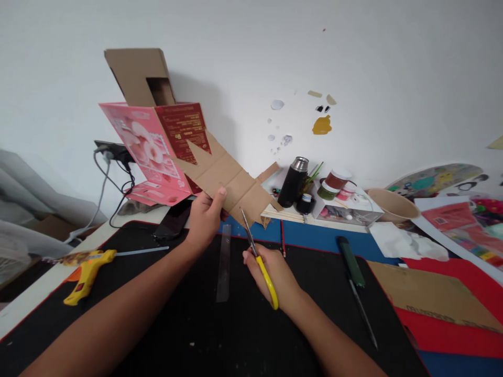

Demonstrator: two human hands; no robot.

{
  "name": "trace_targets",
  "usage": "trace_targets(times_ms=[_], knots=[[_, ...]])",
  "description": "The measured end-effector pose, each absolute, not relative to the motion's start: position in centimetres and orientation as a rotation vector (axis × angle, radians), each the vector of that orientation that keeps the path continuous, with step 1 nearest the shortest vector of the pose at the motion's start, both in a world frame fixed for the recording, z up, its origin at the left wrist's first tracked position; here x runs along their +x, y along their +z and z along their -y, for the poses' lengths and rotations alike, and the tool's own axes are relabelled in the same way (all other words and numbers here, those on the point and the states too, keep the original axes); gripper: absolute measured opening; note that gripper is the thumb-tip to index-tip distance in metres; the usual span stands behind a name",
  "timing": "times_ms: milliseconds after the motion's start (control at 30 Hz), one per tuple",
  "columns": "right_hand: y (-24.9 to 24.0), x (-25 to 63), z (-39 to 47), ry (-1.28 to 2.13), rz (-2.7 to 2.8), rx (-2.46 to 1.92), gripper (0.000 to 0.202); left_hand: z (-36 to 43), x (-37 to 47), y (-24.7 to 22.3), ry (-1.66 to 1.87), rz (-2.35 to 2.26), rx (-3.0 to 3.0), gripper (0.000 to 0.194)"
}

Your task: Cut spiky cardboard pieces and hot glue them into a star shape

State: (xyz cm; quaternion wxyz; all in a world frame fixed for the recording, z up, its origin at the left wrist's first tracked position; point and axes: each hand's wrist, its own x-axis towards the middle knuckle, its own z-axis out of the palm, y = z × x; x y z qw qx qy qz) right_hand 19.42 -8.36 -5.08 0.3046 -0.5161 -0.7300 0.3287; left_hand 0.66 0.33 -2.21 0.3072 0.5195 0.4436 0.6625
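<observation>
Item 1: cardboard piece [231, 180]. Plain brown, matte, flat, with parallel creases across its face; the far end is cut into jagged points around a V-shaped notch. It is raised above the table [23, 319], tilted, in front of a glossy pink and dark-red box [145, 141]. My left grip [209, 212] is closed on its near edge, thumb flat on the front face, fingers behind.

Item 2: scissors [267, 277]. Slim metal blades, smooth yellow handle. My right grip [271, 269] is wrapped around the handle, blades pointing up; the tips overlap the lower edge of the cardboard piece in my sight, though whether they bite into it I cannot tell.

Item 3: mat [176, 324]. Black, fine-surfaced, red-edged, under both my forearms.

Item 4: ruler [223, 264]. Clear, straight strip, lying on the mat between my forearms.

Item 5: glue gun [88, 272]. Yellow moulded body, at left; a pale, slender stick [143, 251] lies by it.

Item 6: flask [293, 183]. Black cylinder, shiny metal cap, beyond my right grip.

Item 7: cardboard sheet [432, 293]. Brown, flat, printed along its near edge, lying over red material [451, 335] at right.
</observation>
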Motion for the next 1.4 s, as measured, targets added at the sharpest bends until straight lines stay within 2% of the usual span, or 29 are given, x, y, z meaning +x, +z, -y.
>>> trace_targets(times_ms=[433,600,833,1200,1400], knots=[[-6.0,19.4,8.3,0.864,1.902,-1.372,0.029,-0.2,0.8,-2.1,1.736,-1.153,1.35,0.043],[-6.1,19.9,8.3,1.158,1.835,-1.398,0.032,-0.2,0.7,-2.0,1.713,-1.167,1.351,0.044],[-6.4,20.2,7.9,1.313,1.767,-1.261,0.035,-0.3,0.6,-1.6,1.7,-1.15,1.349,0.044],[-4.5,21.2,8.1,1.368,1.883,-1.185,0.067,-0.6,0.1,-1.4,1.637,-1.152,1.353,0.044],[-4.9,21.3,8.0,1.464,1.839,-1.133,0.074,-0.7,0.0,-1.4,1.636,-1.135,1.386,0.045]])
